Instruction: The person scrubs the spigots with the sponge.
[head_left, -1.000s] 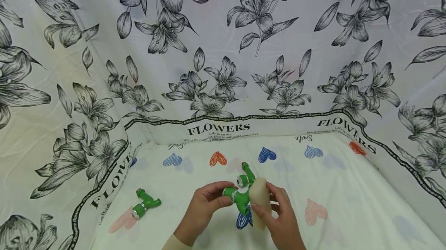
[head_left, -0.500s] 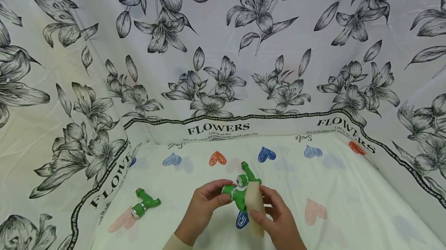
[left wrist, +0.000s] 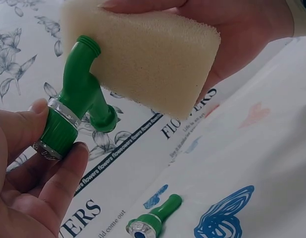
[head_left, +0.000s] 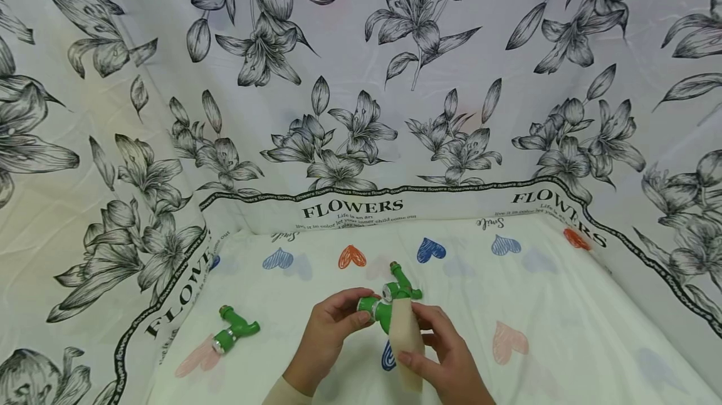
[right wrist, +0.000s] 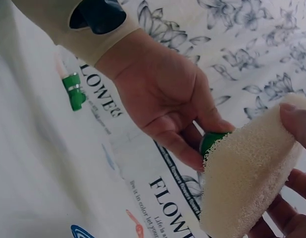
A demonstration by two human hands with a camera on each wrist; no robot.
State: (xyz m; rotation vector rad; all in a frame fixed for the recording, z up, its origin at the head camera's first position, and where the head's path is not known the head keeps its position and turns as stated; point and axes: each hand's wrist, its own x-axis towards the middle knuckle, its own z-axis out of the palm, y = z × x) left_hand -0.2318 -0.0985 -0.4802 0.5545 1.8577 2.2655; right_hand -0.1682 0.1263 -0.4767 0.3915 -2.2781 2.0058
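Note:
My left hand point(head_left: 329, 330) pinches a green plastic tap point(left wrist: 78, 74) by its ribbed, silver-ringed knob, between thumb and fingertips. The tap's threaded end and spout point away from that hand in the left wrist view. A cream sponge block point(left wrist: 153, 64) lies against the tap's body, gripped by my right hand point(head_left: 445, 352) with the thumb on one face and the fingers on the other. In the head view the sponge hides much of the held tap. Only a bit of its green knob shows behind the sponge point(right wrist: 252, 173) in the right wrist view.
A second green tap point(head_left: 402, 283) lies on the cloth just beyond the hands. Another green tap point(head_left: 234, 328) lies to the left. White cloth printed with hearts point(head_left: 510, 342) covers the surface, and a flower-printed curtain point(head_left: 338, 129) rises behind and at the sides.
The sponge has slid left and toward me along the held tap, covering more of it. My right hand moved with it; my left hand keeps its grip, shifting only slightly.

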